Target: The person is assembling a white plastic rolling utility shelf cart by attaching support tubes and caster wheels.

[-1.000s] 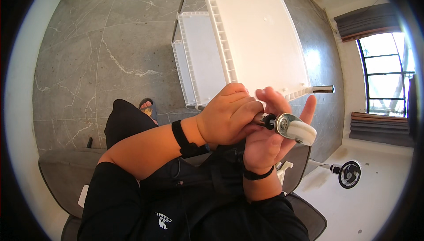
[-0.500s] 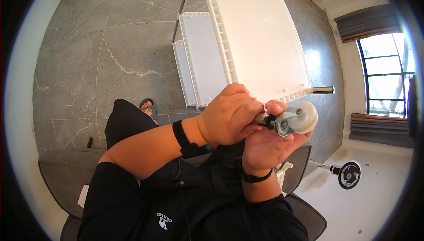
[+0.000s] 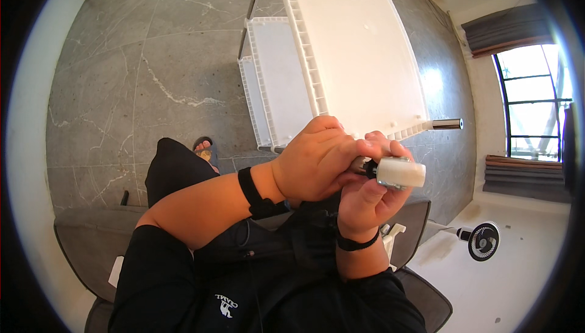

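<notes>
We've got the big white ribbed plastic shelf panel (image 3: 359,58) tipped over the grey stone floor (image 3: 140,71), metal tube (image 3: 446,124) at its corner. Left hand (image 3: 317,162) curls fingers around the dark stem; right hand (image 3: 368,196) pinches the small white caster wheel (image 3: 400,172) (just below panel's near edge).

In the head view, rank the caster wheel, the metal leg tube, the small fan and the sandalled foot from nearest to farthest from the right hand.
1. caster wheel, held in the right hand.
2. metal leg tube, up and right.
3. small fan, lower right on the floor.
4. sandalled foot, far left.
</notes>
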{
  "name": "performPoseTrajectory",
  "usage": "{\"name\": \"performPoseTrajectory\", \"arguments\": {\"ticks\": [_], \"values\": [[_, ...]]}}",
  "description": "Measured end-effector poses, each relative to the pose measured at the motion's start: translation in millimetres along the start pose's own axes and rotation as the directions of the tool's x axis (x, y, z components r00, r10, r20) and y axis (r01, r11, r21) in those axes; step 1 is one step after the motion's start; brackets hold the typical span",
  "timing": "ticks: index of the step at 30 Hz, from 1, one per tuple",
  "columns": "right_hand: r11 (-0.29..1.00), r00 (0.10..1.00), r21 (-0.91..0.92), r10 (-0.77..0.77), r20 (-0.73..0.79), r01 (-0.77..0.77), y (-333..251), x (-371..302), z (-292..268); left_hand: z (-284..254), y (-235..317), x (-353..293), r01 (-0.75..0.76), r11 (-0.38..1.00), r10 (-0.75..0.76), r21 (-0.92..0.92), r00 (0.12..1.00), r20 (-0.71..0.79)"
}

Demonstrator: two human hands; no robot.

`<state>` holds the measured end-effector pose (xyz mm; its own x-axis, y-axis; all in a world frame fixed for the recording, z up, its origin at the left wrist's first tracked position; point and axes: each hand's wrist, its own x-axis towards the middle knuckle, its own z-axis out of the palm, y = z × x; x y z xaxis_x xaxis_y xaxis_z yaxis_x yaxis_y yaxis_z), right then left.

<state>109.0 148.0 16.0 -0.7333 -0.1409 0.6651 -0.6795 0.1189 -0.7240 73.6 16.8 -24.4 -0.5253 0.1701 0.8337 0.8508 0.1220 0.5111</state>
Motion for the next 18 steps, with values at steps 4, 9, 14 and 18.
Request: {"name": "performPoseTrajectory", "arguments": {"ticks": [4, 9, 14, 18], "values": [[0.988, 0.973, 0.023, 0.153, -0.172, -0.151, -10.2, -0.8, 15.6, 1.0, 0.7, -0.7, 0.022, 1.0, -0.022, 0.001, 1.0, 0.015], [0.991, 0.975, -0.102, -0.101, -0.196, 0.082, 0.7, 6.5, 8.6, 3.7, -1.9, -2.9, -0.016, 1.0, 0.016, 0.004, 0.999, -0.03], [0.989, 0.961, -0.121, -0.111, -0.253, 0.082, -3.8, 2.8, 11.9, 3.5, -1.8, -2.7, -0.027, 1.0, 0.027, -0.014, 1.0, -0.013], [0.988, 0.953, -0.139, -0.104, -0.284, 0.067, -4.9, 1.6, 15.0, 4.1, -2.5, -3.5, -0.019, 0.999, 0.018, -0.04, 1.0, -0.023]]}}
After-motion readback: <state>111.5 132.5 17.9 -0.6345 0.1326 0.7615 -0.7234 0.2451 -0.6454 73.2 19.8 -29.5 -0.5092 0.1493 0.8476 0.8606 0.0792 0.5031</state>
